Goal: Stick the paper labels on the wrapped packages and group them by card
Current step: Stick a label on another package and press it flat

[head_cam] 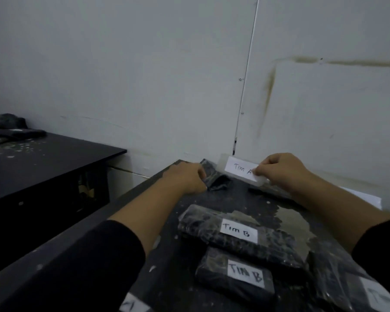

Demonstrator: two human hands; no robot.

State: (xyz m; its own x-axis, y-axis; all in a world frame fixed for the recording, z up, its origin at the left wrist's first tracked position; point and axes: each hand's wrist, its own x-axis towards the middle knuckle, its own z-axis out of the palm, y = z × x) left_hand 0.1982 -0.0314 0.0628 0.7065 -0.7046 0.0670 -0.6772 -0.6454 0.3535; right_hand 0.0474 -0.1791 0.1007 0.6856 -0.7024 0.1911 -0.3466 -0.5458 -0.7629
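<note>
At the far end of the dark, paint-flecked bench [245, 199], the right hand [284, 174] had its grip pinched on the corner of a white paper label [240, 168] reading "Tim A". The left hand [185, 179] had its grip curled round a black wrapped package [216, 181] just beside that label. Nearer the person, a Tim B package [234, 235] lay close beside a second Tim B package [234, 278].

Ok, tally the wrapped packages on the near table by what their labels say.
Tim B packages: 2.
Package with label cut off: 1.
Package with no label showing: 1, held by the left hand; the right hand pinches the Tim A label.
Total: 4.
</note>
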